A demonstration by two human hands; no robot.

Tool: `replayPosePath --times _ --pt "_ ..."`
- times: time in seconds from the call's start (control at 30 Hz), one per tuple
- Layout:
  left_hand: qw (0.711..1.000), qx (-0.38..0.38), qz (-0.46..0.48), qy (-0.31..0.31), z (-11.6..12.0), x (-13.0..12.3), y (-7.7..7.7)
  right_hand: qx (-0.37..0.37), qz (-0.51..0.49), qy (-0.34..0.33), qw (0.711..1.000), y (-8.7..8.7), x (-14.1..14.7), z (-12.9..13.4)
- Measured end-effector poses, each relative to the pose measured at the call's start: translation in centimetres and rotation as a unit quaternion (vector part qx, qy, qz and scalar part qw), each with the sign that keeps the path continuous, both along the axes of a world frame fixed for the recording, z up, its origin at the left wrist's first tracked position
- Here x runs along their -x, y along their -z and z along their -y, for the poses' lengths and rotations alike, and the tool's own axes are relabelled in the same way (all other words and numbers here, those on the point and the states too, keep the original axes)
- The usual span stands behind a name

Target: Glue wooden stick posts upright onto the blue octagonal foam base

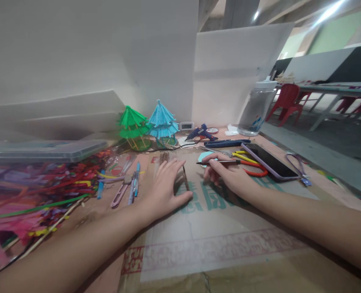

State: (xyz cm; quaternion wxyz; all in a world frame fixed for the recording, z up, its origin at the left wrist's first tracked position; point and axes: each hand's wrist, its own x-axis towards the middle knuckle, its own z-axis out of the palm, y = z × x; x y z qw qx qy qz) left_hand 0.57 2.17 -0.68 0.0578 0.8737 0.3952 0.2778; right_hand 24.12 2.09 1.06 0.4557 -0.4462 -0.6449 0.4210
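1. As seen from the near edge of printed cardboard [180, 260], found left hand [166, 185] spread palm-down, fingers half open, thin brown stick [185, 178] spanning forefinger to thumb, perhaps steadied; unable to tell whether gripped.
2. Noted right hand [221, 171] curled, dark tapered pen [223, 162] pinched nearly level, likely for control.
3. Toward right edge of bench [109, 273]: flat, glossy phone [270, 160], presumably kept reachable.
4. Along far edge: green pavilion [134, 128] and blue pavilion [163, 122], tiered, fringed, apparently stood clear; transparent bottle [255, 110] near far right corner.

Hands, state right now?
Left hand: fingers spread, thin brown stick between thumb and forefinger; whether gripped, can't tell.
Right hand: closed, holding a dark pen.
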Motion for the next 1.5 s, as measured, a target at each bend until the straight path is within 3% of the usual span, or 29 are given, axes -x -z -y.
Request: replayPosePath --times 0.23,0.47,0.6,0.7,0.8,0.9,1.0,1.33,1.5 --pt "0.998 0.021 0.005 -0.051 -1.6 0.5 0.0 0.004 0.044 -0.019 0.999 0.1 0.1 0.1" --pt "0.998 0.054 -0.013 -0.003 -1.5 0.5 0.1 0.000 0.059 -0.019 0.998 -0.2 0.3 0.5" --pt "0.999 0.040 -0.016 -0.020 -1.5 0.9 -0.6 0.006 0.063 -0.013 0.998 -0.2 0.3 0.5" --pt "0.999 0.037 -0.012 -0.032 -3.2 2.3 -1.9 0.014 0.059 -0.016 0.998 -0.2 0.3 0.5" --pt "0.994 0.048 -0.079 -0.052 -5.9 4.2 -3.0 0.016 0.066 -0.023 0.997 -0.4 0.5 0.6" --pt "0.991 0.049 -0.112 -0.051 -8.2 5.4 -3.3 0.017 0.072 -0.030 0.997 -0.5 0.6 0.7" --pt "0.989 0.038 -0.138 -0.045 -9.0 5.5 -3.1 0.014 0.071 -0.028 0.997 -0.4 0.6 0.7" --pt "0.985 -0.057 -0.162 -0.017 -4.9 1.2 -2.4 0.005 0.026 -0.058 0.998 -0.2 0.2 0.8" --pt "0.994 -0.092 -0.050 -0.018 -2.2 0.4 -1.2 -0.005 -0.020 -0.082 0.996 -0.4 0.0 1.4"
